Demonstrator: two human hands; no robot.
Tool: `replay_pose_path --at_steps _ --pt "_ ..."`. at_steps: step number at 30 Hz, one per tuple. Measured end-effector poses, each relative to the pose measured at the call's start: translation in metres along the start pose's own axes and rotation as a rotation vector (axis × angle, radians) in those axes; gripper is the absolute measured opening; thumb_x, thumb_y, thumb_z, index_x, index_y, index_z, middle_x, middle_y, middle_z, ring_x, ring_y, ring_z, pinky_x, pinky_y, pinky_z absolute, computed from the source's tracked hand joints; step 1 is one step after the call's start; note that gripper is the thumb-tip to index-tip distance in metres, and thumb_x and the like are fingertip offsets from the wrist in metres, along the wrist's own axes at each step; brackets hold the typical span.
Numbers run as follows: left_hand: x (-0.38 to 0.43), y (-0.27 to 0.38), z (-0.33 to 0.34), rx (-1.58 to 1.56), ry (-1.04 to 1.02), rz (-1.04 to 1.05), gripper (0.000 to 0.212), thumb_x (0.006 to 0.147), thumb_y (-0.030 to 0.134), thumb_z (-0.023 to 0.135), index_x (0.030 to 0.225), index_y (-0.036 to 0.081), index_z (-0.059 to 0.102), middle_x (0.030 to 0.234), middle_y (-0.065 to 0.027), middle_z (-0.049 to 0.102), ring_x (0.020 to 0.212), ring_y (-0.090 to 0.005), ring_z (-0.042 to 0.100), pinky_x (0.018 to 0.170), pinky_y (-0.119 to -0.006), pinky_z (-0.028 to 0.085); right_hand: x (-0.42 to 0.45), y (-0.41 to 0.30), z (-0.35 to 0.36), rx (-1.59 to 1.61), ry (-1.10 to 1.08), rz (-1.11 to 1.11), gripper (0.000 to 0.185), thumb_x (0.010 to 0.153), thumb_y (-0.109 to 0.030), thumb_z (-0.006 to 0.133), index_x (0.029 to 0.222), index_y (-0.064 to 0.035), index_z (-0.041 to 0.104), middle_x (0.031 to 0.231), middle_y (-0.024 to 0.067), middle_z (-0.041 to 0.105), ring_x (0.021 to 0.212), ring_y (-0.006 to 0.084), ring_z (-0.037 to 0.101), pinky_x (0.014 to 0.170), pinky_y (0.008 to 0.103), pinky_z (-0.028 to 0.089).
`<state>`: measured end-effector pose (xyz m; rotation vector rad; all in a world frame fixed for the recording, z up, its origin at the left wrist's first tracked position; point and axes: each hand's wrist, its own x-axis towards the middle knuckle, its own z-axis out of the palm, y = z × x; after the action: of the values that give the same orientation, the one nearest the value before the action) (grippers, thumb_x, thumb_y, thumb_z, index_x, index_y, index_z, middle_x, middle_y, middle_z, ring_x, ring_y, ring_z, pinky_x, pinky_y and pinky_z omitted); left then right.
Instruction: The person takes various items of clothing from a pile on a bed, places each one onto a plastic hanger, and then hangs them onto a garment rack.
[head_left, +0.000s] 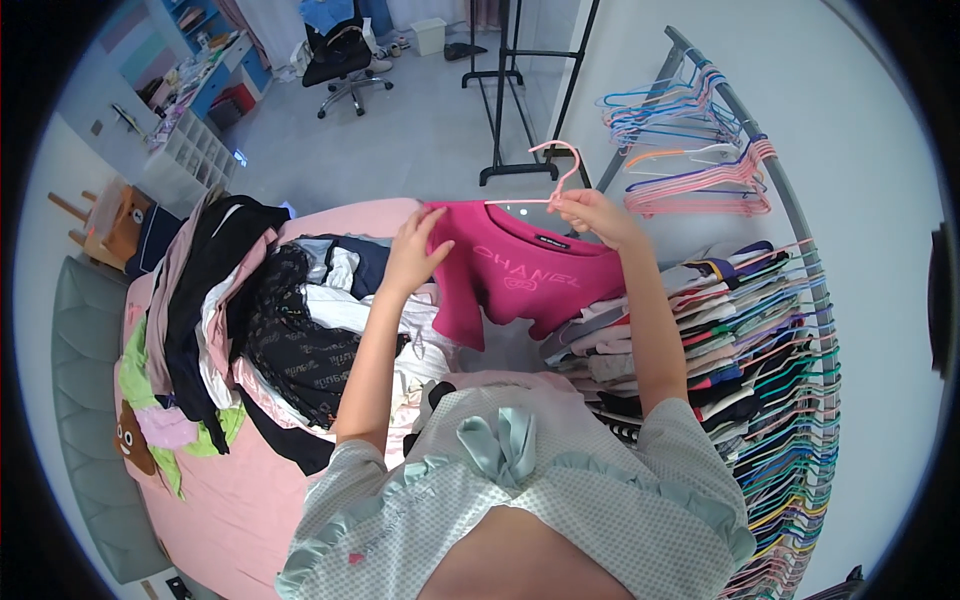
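A magenta knit top (525, 274) with lettering across its chest hangs in front of me, partly on a pink hanger (574, 161). My right hand (596, 216) grips the hanger just below its hook, above the neckline. At the top's other shoulder, my left hand (416, 251) holds the fabric, fingers at the upper edge and thumb on the front. The hanger's bar shows across the neck opening; its ends are hidden by cloth and hand. A dark label (553, 242) is visible inside the back of the neck.
A grey rail (799, 202) on the right carries many hung clothes (720, 330) and bare hangers (697, 187). Piled clothes (300, 352) cover part of the pink bed (225, 517) to my left. Beyond stand a black rack (499, 97) and an office chair (337, 67).
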<state>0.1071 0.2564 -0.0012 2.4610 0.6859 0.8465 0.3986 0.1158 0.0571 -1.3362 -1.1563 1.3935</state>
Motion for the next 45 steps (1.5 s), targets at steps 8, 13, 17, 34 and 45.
replay_pose_path --at_steps 8,13,17,34,45 --pt "-0.027 0.033 0.018 -0.552 -0.327 -0.12 0.027 0.086 0.016 0.06 0.111 0.008 0.059 0.108 -0.0058 0.056 0.086 -0.0108 0.055 0.071 -0.022 0.045 0.04 0.014 0.025 0.562 0.117 -0.045 0.027 0.092 -0.012 0.047 0.112 0.0061 0.052 0.072 -0.0044 0.04 0.057 0.0 0.033 0.046 0.0145 0.024" --pt "-0.031 0.062 0.026 -0.735 -0.345 -0.282 0.028 0.087 0.016 0.059 0.111 0.001 0.058 0.101 -0.0058 0.063 0.086 -0.009 0.058 0.074 -0.023 0.047 0.066 0.009 0.041 0.846 0.082 -0.184 0.031 0.092 -0.011 0.047 0.117 0.0064 0.046 0.077 -0.0012 0.044 0.063 0.0032 0.038 0.055 0.0169 0.032" --pt "-0.032 0.077 0.026 -0.623 -0.241 -0.344 0.032 0.086 0.017 0.061 0.111 -0.003 0.058 0.097 -0.0088 0.066 0.083 -0.0117 0.061 0.074 -0.025 0.048 0.088 0.001 0.053 1.186 0.125 -0.218 0.028 0.089 -0.006 0.047 0.115 0.0054 0.047 0.08 0.0034 0.046 0.066 0.0108 0.041 0.062 0.022 0.036" --pt "-0.044 0.051 -0.017 -0.173 0.114 -0.311 0.019 0.083 0.017 0.059 0.096 0.004 0.064 0.073 -0.0212 0.061 0.07 -0.0357 0.061 0.061 -0.037 0.048 0.086 -0.01 0.093 0.99 0.291 -0.21 0.021 0.082 -0.009 0.059 0.097 -0.0103 0.045 0.092 0.0033 0.049 0.088 0.0164 0.05 0.086 0.0439 0.044" --pt "-0.049 0.013 -0.019 -0.338 0.022 -0.371 0.018 0.085 0.008 0.056 0.097 -0.005 0.061 0.08 -0.015 0.065 0.072 -0.0147 0.061 0.069 -0.027 0.047 0.039 0.003 0.126 0.908 0.454 -0.248 0.047 0.083 -0.004 0.049 0.124 -0.0021 0.025 0.115 0.0134 0.041 0.118 0.0322 0.043 0.097 0.0547 0.037"
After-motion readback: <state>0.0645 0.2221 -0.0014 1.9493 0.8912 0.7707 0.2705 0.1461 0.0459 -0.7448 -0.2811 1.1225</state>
